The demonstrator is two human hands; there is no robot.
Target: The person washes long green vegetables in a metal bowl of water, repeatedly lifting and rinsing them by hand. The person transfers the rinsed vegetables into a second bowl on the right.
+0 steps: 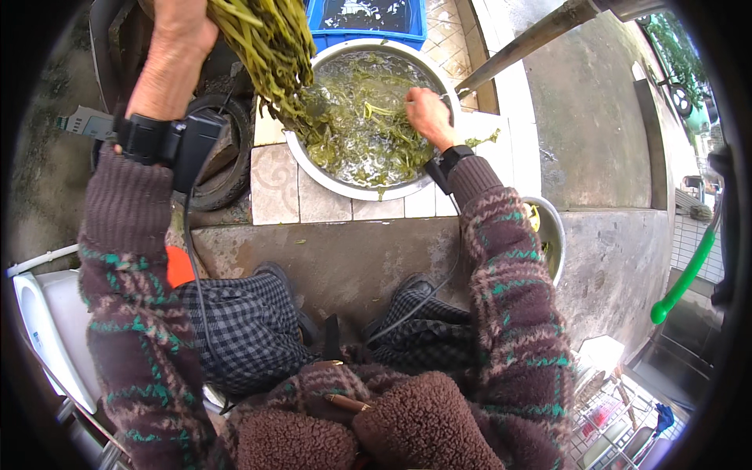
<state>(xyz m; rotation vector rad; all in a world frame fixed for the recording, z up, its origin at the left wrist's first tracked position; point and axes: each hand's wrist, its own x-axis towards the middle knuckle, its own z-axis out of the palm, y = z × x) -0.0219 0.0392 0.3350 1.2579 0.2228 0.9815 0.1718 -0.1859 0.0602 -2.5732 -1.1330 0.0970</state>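
A bundle of long green leafy vegetable stalks (261, 44) hangs from my left hand (185, 26), which is raised at the upper left and partly cut off by the picture's top. The bundle's drooping leafy ends reach the left rim of a large round metal basin (299, 158). Water and loose leaves (358, 129) fill that basin. My right hand (427, 114) is over the basin's right side, just above the water, its fingers curled; whether they hold a leaf or stem cannot be told. A pale cut stem (376, 110) floats left of it.
Behind the basin stands a blue plastic crate (367, 38) with water. A metal pole (523, 44) slants in at the upper right. An old tyre (238, 170) lies left of the tiled ledge (326, 197). A smaller metal bowl (558, 235) is beside my right sleeve. Cables hang from both wrists.
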